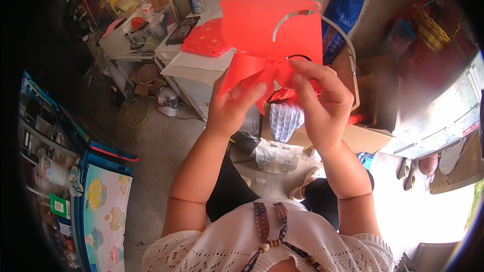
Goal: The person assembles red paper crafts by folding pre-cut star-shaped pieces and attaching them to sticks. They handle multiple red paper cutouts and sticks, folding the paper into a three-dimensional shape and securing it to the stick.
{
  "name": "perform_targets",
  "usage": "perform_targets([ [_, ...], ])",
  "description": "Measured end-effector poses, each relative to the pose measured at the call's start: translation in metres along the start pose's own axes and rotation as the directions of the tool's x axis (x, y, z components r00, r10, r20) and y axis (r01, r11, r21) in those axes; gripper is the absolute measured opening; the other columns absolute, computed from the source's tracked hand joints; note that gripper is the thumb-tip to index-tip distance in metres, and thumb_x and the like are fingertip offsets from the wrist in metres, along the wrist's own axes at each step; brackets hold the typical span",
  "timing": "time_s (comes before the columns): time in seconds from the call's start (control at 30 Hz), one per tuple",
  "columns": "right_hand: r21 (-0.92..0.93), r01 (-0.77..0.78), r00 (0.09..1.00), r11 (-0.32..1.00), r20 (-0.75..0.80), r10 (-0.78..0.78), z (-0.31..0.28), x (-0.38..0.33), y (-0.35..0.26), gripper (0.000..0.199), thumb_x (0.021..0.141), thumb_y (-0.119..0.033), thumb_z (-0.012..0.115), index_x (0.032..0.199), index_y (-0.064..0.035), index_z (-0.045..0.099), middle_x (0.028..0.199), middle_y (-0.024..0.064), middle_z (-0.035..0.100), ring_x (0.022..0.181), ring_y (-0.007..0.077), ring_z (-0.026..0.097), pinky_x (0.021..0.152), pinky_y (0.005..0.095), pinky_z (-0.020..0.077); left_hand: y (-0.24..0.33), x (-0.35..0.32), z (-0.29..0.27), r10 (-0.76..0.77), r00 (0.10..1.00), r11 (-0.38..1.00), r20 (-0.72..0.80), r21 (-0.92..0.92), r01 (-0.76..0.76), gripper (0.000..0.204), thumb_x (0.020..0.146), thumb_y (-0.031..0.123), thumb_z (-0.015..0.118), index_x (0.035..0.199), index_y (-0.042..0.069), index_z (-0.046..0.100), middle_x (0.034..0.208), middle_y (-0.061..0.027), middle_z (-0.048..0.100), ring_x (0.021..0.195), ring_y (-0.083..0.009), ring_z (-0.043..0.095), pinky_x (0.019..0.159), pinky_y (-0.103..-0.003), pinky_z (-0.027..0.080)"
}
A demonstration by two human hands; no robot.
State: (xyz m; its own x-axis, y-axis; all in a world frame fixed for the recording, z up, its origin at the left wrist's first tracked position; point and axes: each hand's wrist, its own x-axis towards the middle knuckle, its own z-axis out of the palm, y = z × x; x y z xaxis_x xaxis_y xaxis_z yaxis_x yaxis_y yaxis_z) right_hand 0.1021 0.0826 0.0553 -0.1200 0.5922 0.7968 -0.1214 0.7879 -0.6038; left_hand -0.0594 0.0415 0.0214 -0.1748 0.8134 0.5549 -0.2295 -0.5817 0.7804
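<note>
A bright red ribbon bow (247, 68) is held up between my hands. My left hand (237, 103) is closed around its left loop, thumb in front. The thumb and index finger of my right hand (322, 90) pinch the right side near the knot. A thin black band (301, 57) curves out behind the bow by my right fingertips. Just beyond stands a large red sheet (267, 22) with a small hole at its upper right corner and a pale curved strip (285, 22) across it.
A red star-patterned piece (207, 39) and a dark phone (183, 30) lie on the white worktop (186, 63). A cardboard box (370, 138) stands on the right, with lilac textured cloth (286, 121) at its left. A shelf rack with a patterned cover (106, 211) stands at left.
</note>
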Motion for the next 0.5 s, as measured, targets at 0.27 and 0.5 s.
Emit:
perform_targets([
  [0.27,-0.044,0.121,0.992,0.992,0.042,-0.120,-0.0073,-0.0006,-0.0024,0.021,0.081,0.008,0.066,0.098,-0.0025,0.072,0.079,0.0036,0.069,0.072,0.0113,0.059,0.079,0.0290,0.0373,-0.0018,-0.0002,-0.0010,0.018,1.000,0.999,0.019,-0.032,-0.017,0.041,0.093,0.008,0.067,0.131,-0.002,0.055,0.125,-0.0083,0.063,0.114,-0.0153,0.060,0.098,-0.032,0.047],
  [0.5,0.026,0.046,0.999,0.999,0.002,-0.046,-0.0047,-0.0007,-0.0034,0.019,0.082,0.006,0.066,0.098,-0.0024,0.073,0.078,0.0045,0.069,0.073,0.0125,0.060,0.080,0.0290,0.0372,-0.0009,-0.0008,-0.0007,0.023,0.999,0.999,0.032,-0.039,-0.022,0.041,0.093,0.007,0.066,0.132,-0.002,0.054,0.125,-0.0079,0.063,0.114,-0.0154,0.059,0.099,-0.032,0.047],
])
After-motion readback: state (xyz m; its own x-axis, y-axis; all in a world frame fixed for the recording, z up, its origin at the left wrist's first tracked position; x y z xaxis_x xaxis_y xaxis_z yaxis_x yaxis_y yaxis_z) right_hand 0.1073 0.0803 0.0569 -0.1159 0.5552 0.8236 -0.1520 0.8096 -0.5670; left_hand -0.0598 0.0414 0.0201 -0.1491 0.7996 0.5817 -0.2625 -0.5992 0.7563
